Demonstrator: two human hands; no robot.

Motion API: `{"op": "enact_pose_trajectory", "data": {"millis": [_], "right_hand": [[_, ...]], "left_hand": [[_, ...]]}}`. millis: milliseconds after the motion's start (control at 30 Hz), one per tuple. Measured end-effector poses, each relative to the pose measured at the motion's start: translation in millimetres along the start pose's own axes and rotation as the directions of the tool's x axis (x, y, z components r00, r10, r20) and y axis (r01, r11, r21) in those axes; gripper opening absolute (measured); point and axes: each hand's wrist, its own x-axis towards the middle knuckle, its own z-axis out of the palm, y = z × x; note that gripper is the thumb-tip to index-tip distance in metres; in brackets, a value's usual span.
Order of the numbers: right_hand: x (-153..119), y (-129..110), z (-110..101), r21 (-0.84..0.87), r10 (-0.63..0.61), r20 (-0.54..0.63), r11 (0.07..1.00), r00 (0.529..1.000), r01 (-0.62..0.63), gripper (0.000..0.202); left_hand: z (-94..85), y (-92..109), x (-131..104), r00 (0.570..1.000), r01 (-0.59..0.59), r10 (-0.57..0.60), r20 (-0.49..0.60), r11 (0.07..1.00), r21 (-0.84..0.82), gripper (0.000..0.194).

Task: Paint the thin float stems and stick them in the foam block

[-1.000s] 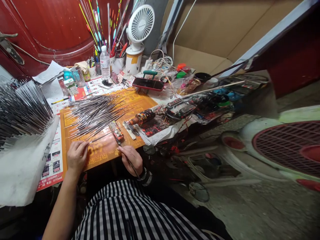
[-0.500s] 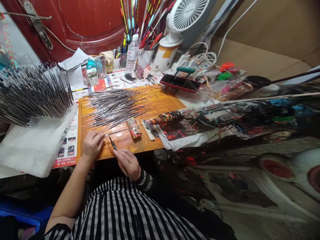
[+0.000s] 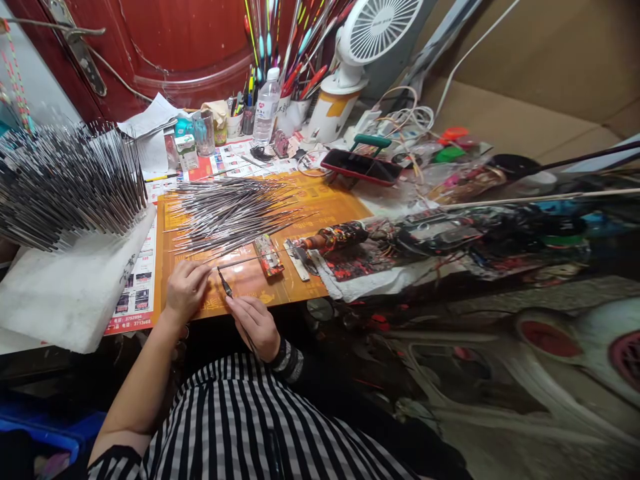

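Observation:
My left hand pinches the near end of a thin dark stick, which points right and lies across a small paint-spotted block. In my right hand is a dark brush-like tool, held between thumb and fingers. Its tip points up and left, close to the stick beside my left fingertips; whether it touches is too small to tell. Behind my hands a loose pile of dark thin sticks lies on the orange mat.
Many upright sticks stand in a white foam block at the left. Toward the back are a water bottle, a white fan and a red-edged phone. Paint-smeared tools and a white cloth lie right of the mat.
The tool in my right hand has shifted very slightly up and left. My left hand stays almost still on the stick. The camera view has moved a little.

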Motion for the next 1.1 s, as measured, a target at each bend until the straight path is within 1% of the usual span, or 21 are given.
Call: {"op": "enact_pose_trajectory", "data": {"millis": [300,500,633,700,767,833,900,933,967,1000,1033,1100], "right_hand": [[3.2,-2.5,-1.2,-0.014,-0.009,-0.012,1.0,1.0,0.009,0.063],[-2.3,2.0,0.6,-0.017,-0.037,-0.012,0.999,0.999,0.037,0.063],[-6.0,3.9,-4.5,0.014,-0.065,-0.007,0.998,0.998,0.065,0.06],[-6.4,4.1,-9.2,0.044,-0.095,0.007,0.995,0.995,0.094,0.059],[-6.0,4.7,-13.3,0.066,-0.122,0.02,0.991,0.992,0.121,0.06],[-5.4,5.3,-15.5,0.079,-0.145,0.013,0.986,0.989,0.144,0.061],[-4.8,5.3,-15.9,0.084,-0.16,-0.004,0.984,0.987,0.16,0.062],[-4.5,5.0,-15.7,0.085,-0.164,-0.013,0.983,0.986,0.165,0.063],[-4.1,4.7,-15.3,0.087,-0.167,-0.021,0.982,0.986,0.168,0.063],[-3.8,4.3,-14.9,0.09,-0.168,-0.031,0.981,0.985,0.17,0.063],[-3.5,3.9,-14.5,0.094,-0.168,-0.038,0.981,0.985,0.171,0.064],[-2.8,3.6,-14.2,0.105,-0.166,-0.046,0.98,0.985,0.17,0.064]], "left_hand": [[-1.0,0.9,-0.2,0.998,0.05,-0.05,0.029,0.999,-0.005,0.018],[1.9,1.0,-1.2,0.998,0.063,-0.062,0.031,0.998,-0.014,0.019],[-2.2,8.0,-2.1,0.998,0.058,-0.059,0.036,0.997,0.047,0.02],[-10.5,9.9,-1.1,0.998,0.059,-0.062,0.027,0.994,0.093,0.019],[-24.3,5.8,0.6,0.997,0.07,-0.073,0.025,0.99,0.126,0.018],[-44.0,-7.1,1.7,0.993,0.107,-0.113,0.028,0.984,0.143,0.018],[-68.0,-29.4,1.6,0.981,0.187,-0.192,0.021,0.972,0.139,0.019],[-80.5,-43.7,1.3,0.968,0.247,-0.252,0.017,0.96,0.132,0.018],[-92.5,-59.6,1.1,0.945,0.324,-0.328,0.013,0.938,0.124,0.017],[-103.6,-76.7,1.3,0.906,0.418,-0.423,0.015,0.9,0.121,0.015],[-113.3,-94.1,1.9,0.846,0.527,-0.533,0.013,0.841,0.124,0.014],[-128.0,-127.4,4.3,0.676,0.733,-0.737,-0.028,0.667,0.134,0.015]]}}
